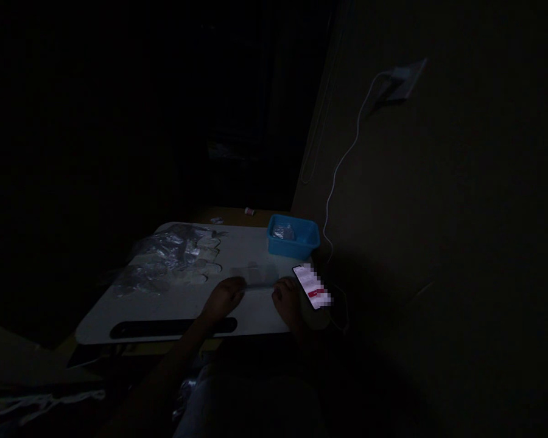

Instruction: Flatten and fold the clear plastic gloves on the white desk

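Through the head view, the only feed I have, the scene is very dim. I see the left hand (pixel 224 297) and the right hand (pixel 286 297) over a white tabletop (pixel 256 317), fingers curled in on each side of a clear plastic piece (pixel 261 285) stretched between them; I read both as gripping its ends, though I can't make out each fingertip. Near the right hand I have a lit phone (pixel 309 285), tilted in my view, and beyond it a blue basket (pixel 295 248) with a clear packet (pixel 283 232) inside. Crumpled clear plastic (pixel 176 246) spreads over the table's left part. A white cable (pixel 335 176) hangs from a wall socket (pixel 406 80) on my right.
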`<act>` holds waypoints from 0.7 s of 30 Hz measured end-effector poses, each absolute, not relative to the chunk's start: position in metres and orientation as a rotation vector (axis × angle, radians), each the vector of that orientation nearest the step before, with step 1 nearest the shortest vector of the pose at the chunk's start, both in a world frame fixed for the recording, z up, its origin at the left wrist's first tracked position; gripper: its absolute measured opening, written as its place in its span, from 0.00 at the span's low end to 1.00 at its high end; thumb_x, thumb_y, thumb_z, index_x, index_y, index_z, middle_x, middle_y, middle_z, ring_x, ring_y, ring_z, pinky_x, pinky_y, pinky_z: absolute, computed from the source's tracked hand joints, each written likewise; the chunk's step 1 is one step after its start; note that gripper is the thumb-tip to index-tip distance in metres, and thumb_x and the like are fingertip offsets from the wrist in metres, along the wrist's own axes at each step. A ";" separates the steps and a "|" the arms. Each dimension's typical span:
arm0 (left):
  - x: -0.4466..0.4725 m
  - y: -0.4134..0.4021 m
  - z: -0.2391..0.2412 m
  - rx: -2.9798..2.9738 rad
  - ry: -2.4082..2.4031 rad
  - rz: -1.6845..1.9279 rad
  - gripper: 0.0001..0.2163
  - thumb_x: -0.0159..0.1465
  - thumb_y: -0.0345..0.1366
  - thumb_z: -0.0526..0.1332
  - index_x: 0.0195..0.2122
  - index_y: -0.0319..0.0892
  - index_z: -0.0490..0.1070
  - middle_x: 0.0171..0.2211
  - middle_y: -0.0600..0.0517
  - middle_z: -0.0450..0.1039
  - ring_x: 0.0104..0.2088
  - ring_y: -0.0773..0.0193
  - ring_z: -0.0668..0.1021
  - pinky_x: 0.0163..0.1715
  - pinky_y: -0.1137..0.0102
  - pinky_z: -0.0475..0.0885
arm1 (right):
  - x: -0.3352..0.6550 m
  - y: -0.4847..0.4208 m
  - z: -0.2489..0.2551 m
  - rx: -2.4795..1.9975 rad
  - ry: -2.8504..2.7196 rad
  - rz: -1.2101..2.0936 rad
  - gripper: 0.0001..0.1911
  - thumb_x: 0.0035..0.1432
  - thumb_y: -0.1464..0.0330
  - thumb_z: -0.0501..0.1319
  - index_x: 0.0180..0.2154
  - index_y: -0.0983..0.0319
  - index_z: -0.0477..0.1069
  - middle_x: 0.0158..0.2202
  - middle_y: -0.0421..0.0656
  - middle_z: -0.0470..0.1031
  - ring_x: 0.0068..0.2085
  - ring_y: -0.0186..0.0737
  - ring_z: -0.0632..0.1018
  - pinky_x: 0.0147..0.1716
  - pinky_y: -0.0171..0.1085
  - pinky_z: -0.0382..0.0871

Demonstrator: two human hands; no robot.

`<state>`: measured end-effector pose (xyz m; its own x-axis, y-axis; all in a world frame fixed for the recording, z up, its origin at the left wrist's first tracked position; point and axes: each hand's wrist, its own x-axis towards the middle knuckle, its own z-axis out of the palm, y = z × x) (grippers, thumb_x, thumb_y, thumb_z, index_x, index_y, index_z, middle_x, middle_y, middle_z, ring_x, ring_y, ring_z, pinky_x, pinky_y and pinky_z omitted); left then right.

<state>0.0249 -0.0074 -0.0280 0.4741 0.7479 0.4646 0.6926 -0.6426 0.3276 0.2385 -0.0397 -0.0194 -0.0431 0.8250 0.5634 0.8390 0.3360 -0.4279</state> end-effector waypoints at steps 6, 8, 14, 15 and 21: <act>0.020 -0.020 -0.019 2.359 1.227 0.976 0.13 0.59 0.37 0.51 0.37 0.42 0.74 0.40 0.48 0.75 0.41 0.62 0.75 0.43 0.67 0.69 | 0.239 -0.049 -0.020 -1.377 -1.891 0.038 0.09 0.45 0.77 0.54 0.26 0.62 0.71 0.30 0.44 0.73 0.36 0.40 0.70 0.39 0.39 0.63; 0.017 -0.030 -0.015 2.276 1.208 0.979 0.13 0.58 0.40 0.52 0.36 0.43 0.75 0.39 0.49 0.76 0.40 0.62 0.76 0.43 0.67 0.68 | 0.241 -0.054 -0.022 -1.342 -1.881 0.092 0.09 0.44 0.77 0.54 0.26 0.62 0.71 0.30 0.44 0.74 0.37 0.40 0.72 0.40 0.39 0.63; 0.012 -0.038 0.013 1.729 1.271 1.051 0.18 0.50 0.51 0.56 0.26 0.39 0.74 0.24 0.50 0.75 0.26 0.62 0.75 0.27 0.70 0.69 | 0.253 -0.050 -0.003 -1.265 -1.837 0.516 0.10 0.48 0.73 0.53 0.29 0.61 0.72 0.29 0.42 0.75 0.32 0.37 0.74 0.34 0.35 0.67; 0.013 -0.036 0.020 1.652 1.287 1.093 0.19 0.48 0.52 0.57 0.24 0.39 0.73 0.21 0.51 0.73 0.24 0.63 0.73 0.25 0.71 0.67 | 0.254 -0.044 0.004 -1.236 -1.833 0.592 0.10 0.48 0.72 0.53 0.29 0.61 0.72 0.28 0.41 0.75 0.31 0.36 0.74 0.32 0.35 0.68; 0.018 -0.025 0.048 1.369 1.283 1.150 0.18 0.45 0.52 0.60 0.19 0.39 0.65 0.14 0.58 0.62 0.17 0.72 0.64 0.17 0.76 0.58 | 0.252 -0.003 0.020 -1.249 -1.595 0.816 0.08 0.45 0.68 0.57 0.28 0.64 0.72 0.22 0.39 0.73 0.22 0.34 0.73 0.21 0.33 0.67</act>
